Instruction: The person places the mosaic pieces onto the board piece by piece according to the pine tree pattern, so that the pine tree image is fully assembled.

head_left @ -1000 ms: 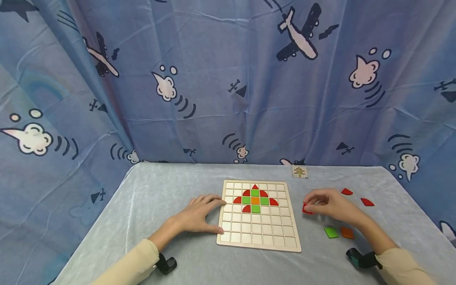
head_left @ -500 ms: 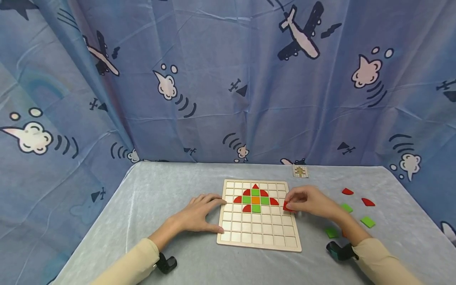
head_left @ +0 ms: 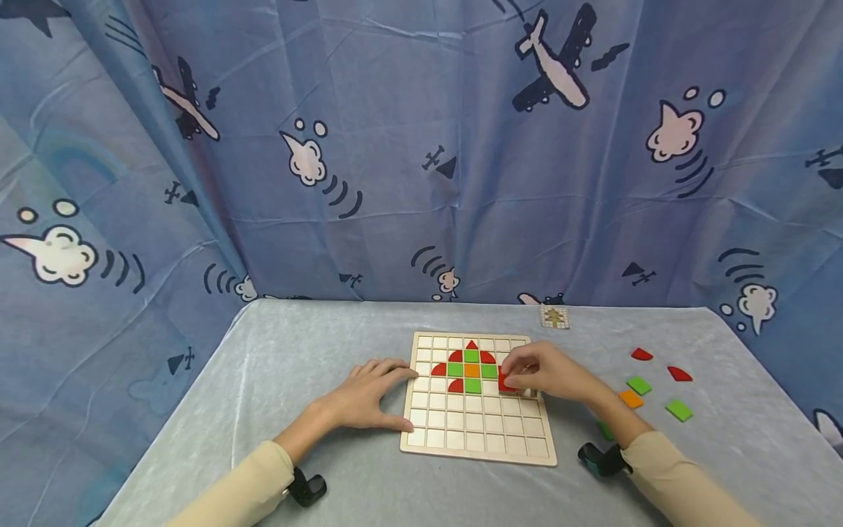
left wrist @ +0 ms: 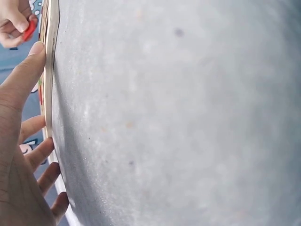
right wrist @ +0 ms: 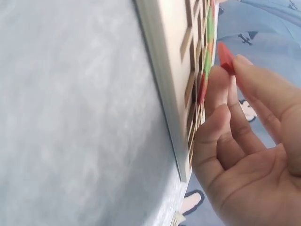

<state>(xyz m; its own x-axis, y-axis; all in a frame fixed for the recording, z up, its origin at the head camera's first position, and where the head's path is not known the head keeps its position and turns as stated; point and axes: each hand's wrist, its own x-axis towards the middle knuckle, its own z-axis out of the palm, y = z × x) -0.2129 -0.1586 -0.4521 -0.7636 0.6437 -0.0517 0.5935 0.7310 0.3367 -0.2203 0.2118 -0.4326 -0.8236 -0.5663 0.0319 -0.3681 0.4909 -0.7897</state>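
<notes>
A wooden grid board [head_left: 475,441] lies on the table, bearing an arrangement of green squares [head_left: 473,386], red curved pieces [head_left: 456,386], a small red triangle and an orange square [head_left: 471,370]. My left hand [head_left: 366,399] touches the board's left edge, its thumb and fingers spread along the rim. Over the right part of the grid, my right hand [head_left: 543,372] pinches a red tile [head_left: 504,382] between thumb and fingertip. In the right wrist view that red tile [right wrist: 225,58] is held above the board; its full outline is partly hidden by the fingers.
Right of the board lie two red curved pieces [head_left: 680,374], green squares [head_left: 679,410] and an orange square [head_left: 631,399]; one green piece is partly under the right forearm. A small pattern card [head_left: 555,317] lies at the back. A printed blue curtain [head_left: 388,161] hangs behind the table.
My right hand has carried the red tile leftward from the table beside the board to over the grid. Loose tiles formerly behind the arm have come into view. The left hand stays put.
</notes>
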